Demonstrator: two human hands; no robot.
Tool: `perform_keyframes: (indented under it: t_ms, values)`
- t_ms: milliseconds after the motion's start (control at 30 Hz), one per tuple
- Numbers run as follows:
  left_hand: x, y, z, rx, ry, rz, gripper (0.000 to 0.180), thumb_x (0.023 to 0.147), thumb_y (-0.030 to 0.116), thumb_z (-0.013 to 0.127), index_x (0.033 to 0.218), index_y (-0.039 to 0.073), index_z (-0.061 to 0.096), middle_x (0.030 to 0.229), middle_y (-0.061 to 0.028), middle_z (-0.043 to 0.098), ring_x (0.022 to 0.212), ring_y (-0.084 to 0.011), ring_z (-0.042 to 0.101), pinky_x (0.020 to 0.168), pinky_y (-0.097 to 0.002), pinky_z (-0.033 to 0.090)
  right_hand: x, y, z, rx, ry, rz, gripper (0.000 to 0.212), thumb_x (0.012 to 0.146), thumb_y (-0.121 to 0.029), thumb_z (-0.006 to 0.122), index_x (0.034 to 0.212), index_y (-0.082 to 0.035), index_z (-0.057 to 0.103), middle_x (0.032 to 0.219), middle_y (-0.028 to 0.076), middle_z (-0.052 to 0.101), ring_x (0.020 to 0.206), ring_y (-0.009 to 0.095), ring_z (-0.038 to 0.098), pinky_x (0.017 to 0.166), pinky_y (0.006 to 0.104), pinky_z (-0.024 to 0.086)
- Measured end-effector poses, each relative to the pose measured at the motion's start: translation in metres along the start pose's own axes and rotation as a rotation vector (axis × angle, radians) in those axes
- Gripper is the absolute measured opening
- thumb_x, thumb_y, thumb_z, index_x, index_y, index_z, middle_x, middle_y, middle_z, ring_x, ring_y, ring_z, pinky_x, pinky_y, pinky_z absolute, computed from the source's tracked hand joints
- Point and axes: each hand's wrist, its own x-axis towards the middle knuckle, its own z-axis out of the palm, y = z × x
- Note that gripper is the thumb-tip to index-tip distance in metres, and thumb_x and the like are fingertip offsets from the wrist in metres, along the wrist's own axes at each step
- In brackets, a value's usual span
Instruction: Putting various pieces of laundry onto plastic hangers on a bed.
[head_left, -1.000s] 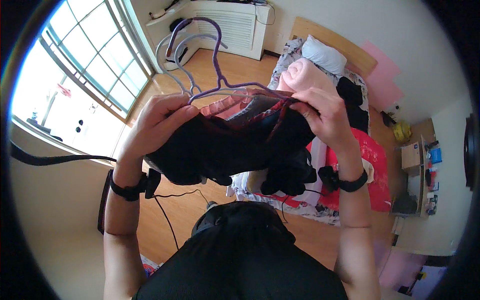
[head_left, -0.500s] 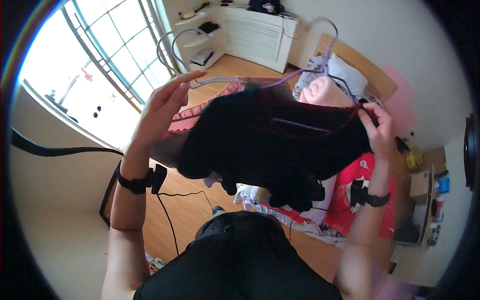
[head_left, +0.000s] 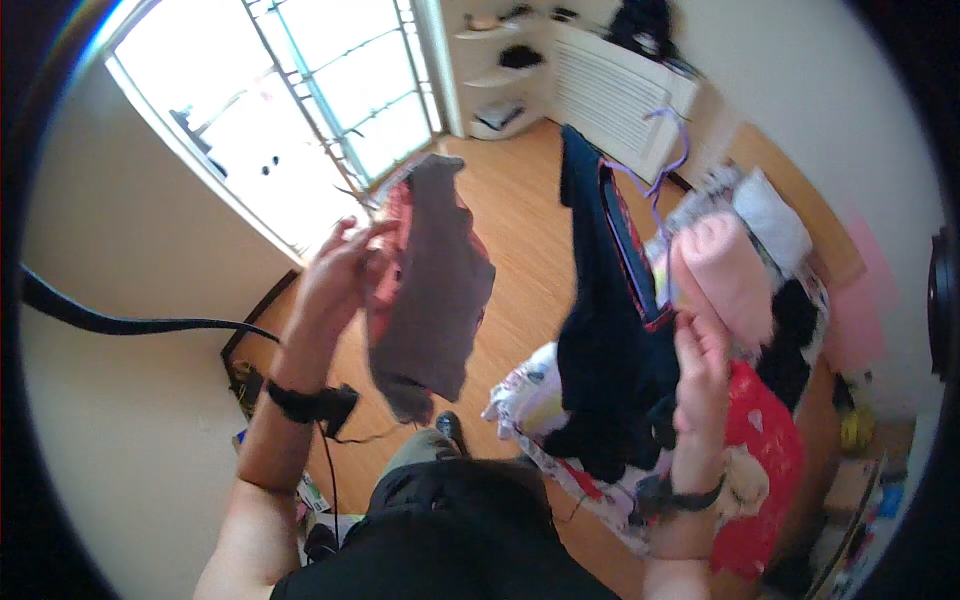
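Observation:
My left hand [head_left: 340,275] is closed at the edge of a grey garment [head_left: 430,290] with coral-pink ruffled fabric along its side. The garment hangs apart from the other one, and its hanger is hard to make out against the bright window. My right hand [head_left: 702,365] pinches the near corner of a dark garment [head_left: 610,310] with a red-patterned edge. A purple clothes hanger [head_left: 684,150] shows at that edge, its hook pointing up and away. The fingertips on both sides are partly hidden by fabric.
A bed on the right carries a rolled pink blanket [head_left: 725,270], a white pillow [head_left: 772,220] and a red cover [head_left: 765,450]. Corner shelves [head_left: 500,75] and a white slatted cabinet [head_left: 610,85] stand at the back. A black cable [head_left: 333,470] hangs from my left wrist.
The two garments, overlapping before, are now apart: the grey one at left, the dark one at right. My right hand has lowered and moved left, and the view has turned left.

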Motion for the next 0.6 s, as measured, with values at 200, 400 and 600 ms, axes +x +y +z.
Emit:
perform_keyframes:
  t_ms: [200,400,600]
  values:
    - [0.009,-0.022,-0.027,-0.298,-0.072,-0.095,0.023,0.098,0.015,0.048,0.118,0.003,0.050,0.113,-0.0101,0.061,0.074,-0.0157,0.060,0.068,-0.0270,0.052,-0.023,0.008,0.150,0.079,-0.227,-0.051,0.015,0.097,-0.012,0.047,0.094,-0.001,0.056,0.081,0.001,0.056,0.079,0.009,0.048,0.072,0.0238,0.041]
    - [0.026,-0.032,-0.079,-0.558,-0.130,-0.045,0.014,0.099,0.013,0.046,0.110,0.006,0.042,0.115,-0.0191,0.058,0.100,-0.0296,0.063,0.084,-0.0385,0.052,-0.047,0.017,0.294,-0.084,-0.322,-0.118,0.014,0.096,-0.012,0.048,0.095,-0.001,0.057,0.081,0.007,0.059,0.075,0.013,0.052,0.069,0.0282,0.044]
    - [0.079,-0.002,-0.201,-0.518,-0.141,-0.129,0.021,0.098,0.013,0.046,0.117,0.005,0.038,0.119,-0.0223,0.056,0.108,-0.0333,0.060,0.092,-0.0436,0.049,-0.043,0.026,0.421,-0.119,-0.549,0.099,0.019,0.096,-0.020,0.053,0.105,-0.004,0.057,0.083,0.010,0.063,0.075,0.020,0.060,0.070,0.0341,0.050]
